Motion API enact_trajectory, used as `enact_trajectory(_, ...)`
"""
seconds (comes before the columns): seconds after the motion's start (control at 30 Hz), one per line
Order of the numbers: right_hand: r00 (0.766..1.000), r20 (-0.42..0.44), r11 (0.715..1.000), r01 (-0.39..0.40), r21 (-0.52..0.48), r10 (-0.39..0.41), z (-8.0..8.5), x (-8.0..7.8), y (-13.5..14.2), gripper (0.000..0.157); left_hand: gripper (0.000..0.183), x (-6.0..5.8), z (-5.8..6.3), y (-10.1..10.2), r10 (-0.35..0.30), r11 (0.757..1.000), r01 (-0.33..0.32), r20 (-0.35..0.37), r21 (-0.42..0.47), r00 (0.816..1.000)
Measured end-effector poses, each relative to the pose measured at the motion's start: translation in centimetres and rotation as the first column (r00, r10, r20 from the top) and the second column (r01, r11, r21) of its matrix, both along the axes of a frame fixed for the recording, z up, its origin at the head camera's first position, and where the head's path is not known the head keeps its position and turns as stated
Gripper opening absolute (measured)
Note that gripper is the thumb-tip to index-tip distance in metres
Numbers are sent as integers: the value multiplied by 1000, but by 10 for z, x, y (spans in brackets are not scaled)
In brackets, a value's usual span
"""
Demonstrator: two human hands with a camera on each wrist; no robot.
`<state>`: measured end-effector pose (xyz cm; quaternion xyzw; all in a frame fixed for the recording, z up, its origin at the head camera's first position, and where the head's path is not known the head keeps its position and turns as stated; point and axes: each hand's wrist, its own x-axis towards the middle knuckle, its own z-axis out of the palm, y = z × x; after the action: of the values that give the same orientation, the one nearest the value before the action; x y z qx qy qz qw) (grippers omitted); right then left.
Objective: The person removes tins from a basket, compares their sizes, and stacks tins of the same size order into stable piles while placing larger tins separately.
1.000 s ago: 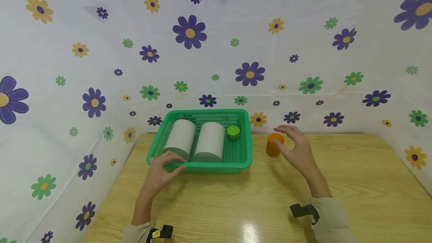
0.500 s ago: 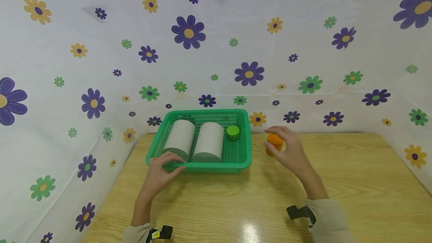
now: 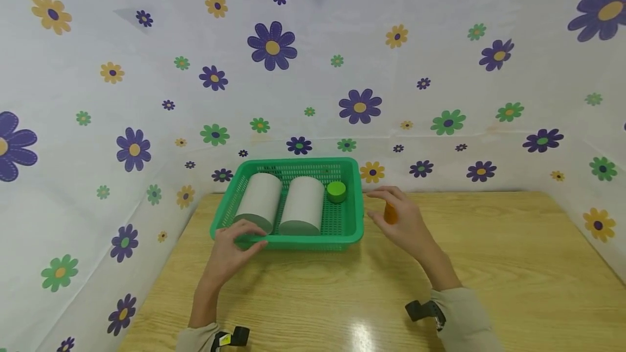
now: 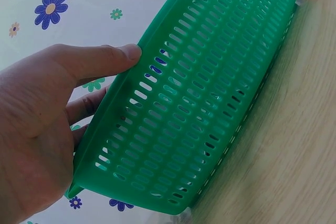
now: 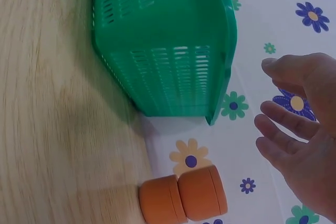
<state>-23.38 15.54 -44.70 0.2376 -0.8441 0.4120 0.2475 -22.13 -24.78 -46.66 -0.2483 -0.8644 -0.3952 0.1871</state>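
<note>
A green plastic basket (image 3: 352,239) stands on the table, with slotted walls. My left hand (image 3: 231,251) pinches its front rim at the left corner; in the left wrist view the thumb (image 4: 123,56) lies over the rim. Two white cylinder-like things (image 3: 261,197) lie side by side in the basket, beside a small light-green round cup (image 3: 336,192). My right hand (image 3: 403,227) hovers just right of the basket, thumb and fingers apart, holding nothing. Behind it stand two stacked orange cups (image 5: 202,195), partly hidden in the head view and apart from the hand in the right wrist view.
The wooden table (image 3: 513,265) extends to the right and in front of the basket. A white flowered cloth (image 3: 313,80) hangs behind the table and along both sides.
My right hand has moved left, from the right of the orange cups past them toward the basket's right edge. The left hand stays on the rim; the cups have not moved.
</note>
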Motion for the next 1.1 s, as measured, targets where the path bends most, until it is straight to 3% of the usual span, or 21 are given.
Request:
enact_trajectory(0.4,999,-10,998,-37,51,38,-8,-13,-20,37,20,-1,-1,0,-38,999,39,-18,25,999)
enact_trajectory(0.77,997,0,988,-71,139,72,1,-33,-27,34,21,0,-1,-1,-13,1000,13,-2,4,1000)
enact_trajectory(1.1,997,33,961,-80,266,74,11,-55,-37,37,21,-1,0,-1,-37,999,37,-34,20,999)
